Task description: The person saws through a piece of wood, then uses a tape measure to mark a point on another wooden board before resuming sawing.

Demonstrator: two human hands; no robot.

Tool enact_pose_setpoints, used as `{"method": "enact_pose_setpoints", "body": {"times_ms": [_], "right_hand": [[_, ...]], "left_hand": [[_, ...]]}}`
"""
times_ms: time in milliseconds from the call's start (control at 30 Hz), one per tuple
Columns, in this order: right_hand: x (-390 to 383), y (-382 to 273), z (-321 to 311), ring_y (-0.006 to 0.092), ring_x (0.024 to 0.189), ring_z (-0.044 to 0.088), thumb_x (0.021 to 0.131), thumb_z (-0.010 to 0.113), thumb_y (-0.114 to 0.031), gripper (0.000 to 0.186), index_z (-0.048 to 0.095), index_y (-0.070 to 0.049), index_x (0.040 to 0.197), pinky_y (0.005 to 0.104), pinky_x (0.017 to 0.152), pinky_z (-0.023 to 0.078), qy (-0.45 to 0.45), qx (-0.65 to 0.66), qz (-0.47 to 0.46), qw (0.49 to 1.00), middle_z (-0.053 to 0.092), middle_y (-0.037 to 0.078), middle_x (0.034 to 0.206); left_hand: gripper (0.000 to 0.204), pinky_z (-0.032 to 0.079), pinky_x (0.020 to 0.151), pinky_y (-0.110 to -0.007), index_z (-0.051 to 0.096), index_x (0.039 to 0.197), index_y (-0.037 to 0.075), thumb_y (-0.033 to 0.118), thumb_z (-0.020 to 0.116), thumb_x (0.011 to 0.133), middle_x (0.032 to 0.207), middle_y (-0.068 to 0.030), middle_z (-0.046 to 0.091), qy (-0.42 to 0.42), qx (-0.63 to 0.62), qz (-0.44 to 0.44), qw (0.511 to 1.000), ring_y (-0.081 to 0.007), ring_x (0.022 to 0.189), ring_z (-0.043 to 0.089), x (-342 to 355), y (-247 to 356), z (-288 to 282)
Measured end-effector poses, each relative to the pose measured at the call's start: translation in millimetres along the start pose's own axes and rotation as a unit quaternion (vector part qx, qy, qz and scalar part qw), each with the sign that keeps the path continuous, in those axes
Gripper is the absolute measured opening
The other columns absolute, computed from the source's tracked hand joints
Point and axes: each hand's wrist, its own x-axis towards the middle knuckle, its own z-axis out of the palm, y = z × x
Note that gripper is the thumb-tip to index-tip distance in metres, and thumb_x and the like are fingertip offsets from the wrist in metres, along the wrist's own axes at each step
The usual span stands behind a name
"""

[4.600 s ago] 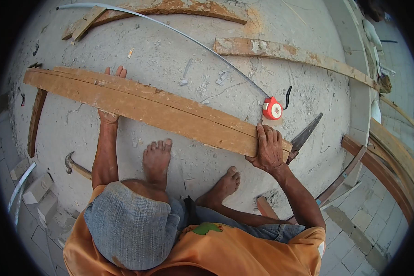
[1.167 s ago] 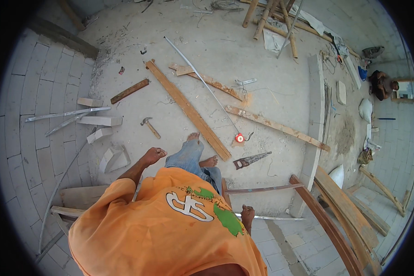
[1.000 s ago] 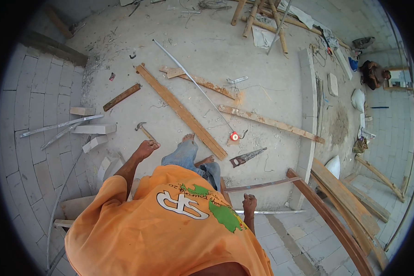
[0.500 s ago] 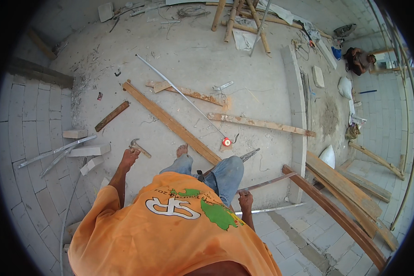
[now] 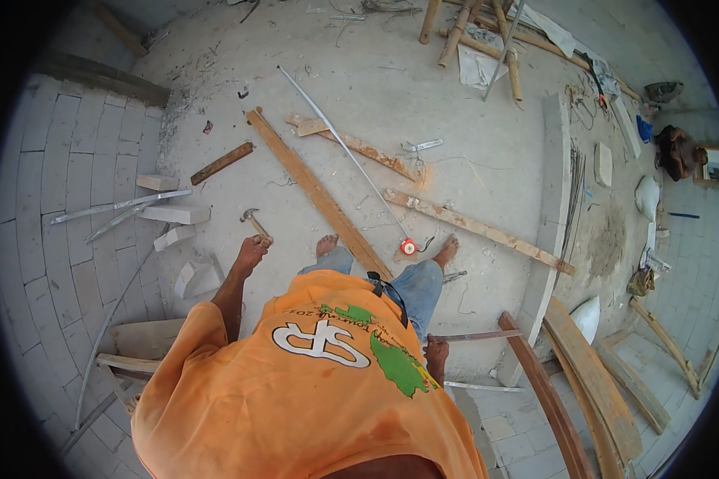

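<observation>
The left hand (image 5: pixel 253 252), loosely curled and visibly empty, hangs above the hammer (image 5: pixel 255 221); the right hand's (image 5: pixel 437 353) state I cannot tell. Best to step clear of the long timber (image 5: pixel 319 195), slanting mid-floor between the feet, and the red tape measure (image 5: pixel 408 247). Gritty concrete floor (image 5: pixel 423 96) meets a block wall (image 5: pixel 40 160) at its left edge.

Pale blocks (image 5: pixel 176 214) and metal strips (image 5: pixel 120 206), left of the left fingers (image 5: pixel 260 242).
Well ahead and right of those fingers are bamboo poles (image 5: pixel 431 19) beside white sheeting (image 5: pixel 478 70); farther right, a white sack (image 5: pixel 585 319) and another person (image 5: pixel 679 153).
</observation>
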Motion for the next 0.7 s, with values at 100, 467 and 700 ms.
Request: {"method": "enact_pose_setpoints", "body": {"times_ms": [100, 467, 700], "right_hand": [[91.4, 29.7, -45.6, 0.0216, 0.054, 0.059, 0.084, 0.068, -0.026, 0.031, 0.067, 0.006, 0.087, 0.0381, 0.055, 0.047, -0.024, -0.010, -0.085, 0.996, 0.065, 0.016, 0.066], [304.7, -61.8, -316.7, 0.0096, 0.057, 0.053, 0.091, 0.063, -0.028, 0.031, 0.059, 0.001, 0.100, 0.0229, 0.046, 0.041, -0.061, 0.129, -0.203, 0.969, 0.056, 0.002, 0.074], [383.4, 61.9, -371.3, 0.0131, 0.061, 0.060, 0.090, 0.064, -0.022, 0.025, 0.061, 0.002, 0.094, 0.0252, 0.050, 0.045, 0.009, 0.040, -0.190, 0.981, 0.065, 0.007, 0.080]], "left_hand": [[0.025, 0.035, 0.053, -0.024, 0.067, 0.094, 0.003, 0.028, 0.066, 0.088, 0.073, 0.0050, 0.052, 0.038, -0.021, -0.028, 0.999, -0.0053, 0.060, 0.043, -21.5, 4.0, 43.9], [0.038, 0.041, 0.056, -0.026, 0.068, 0.101, 0.001, 0.037, 0.064, 0.088, 0.077, 0.0000, 0.059, 0.024, 0.063, -0.106, 0.992, -0.0099, 0.069, 0.051, -157.6, 72.2, 268.4], [0.042, 0.041, 0.059, -0.025, 0.066, 0.106, 0.001, 0.039, 0.064, 0.088, 0.080, 0.0001, 0.059, -0.002, 0.018, -0.042, 0.999, -0.0094, 0.070, 0.050, -136.1, 148.0, 361.0]]}}
